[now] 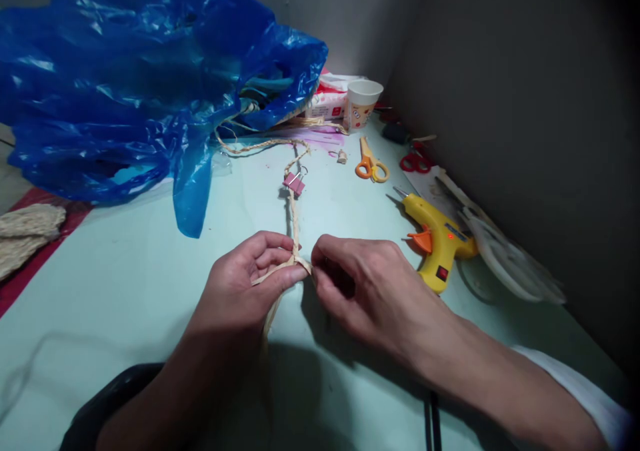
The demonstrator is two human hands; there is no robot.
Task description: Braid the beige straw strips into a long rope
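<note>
A pale straw-coloured braid point(295, 219) runs toward me from a pink binder clip point(295, 183) on the table. My left hand point(257, 271) is closed on the near end of the braid, its thumb on top where the strands part. In my right hand point(357, 278), thumb and forefinger pinch one flat strand just to the right of that point. Loose strands point(273, 314) hang down below my left hand. Beyond the clip, a thin braided cord point(260, 146) curves left toward a blue plastic bag point(150, 71).
To the right lie a yellow glue gun point(440, 238) with a lit red light, orange-handled scissors point(371, 164) and red-handled scissors point(416, 162). A paper cup point(363, 104) stands at the back. Woven straw pieces point(30, 231) rest at the left edge. A dark wall borders the right.
</note>
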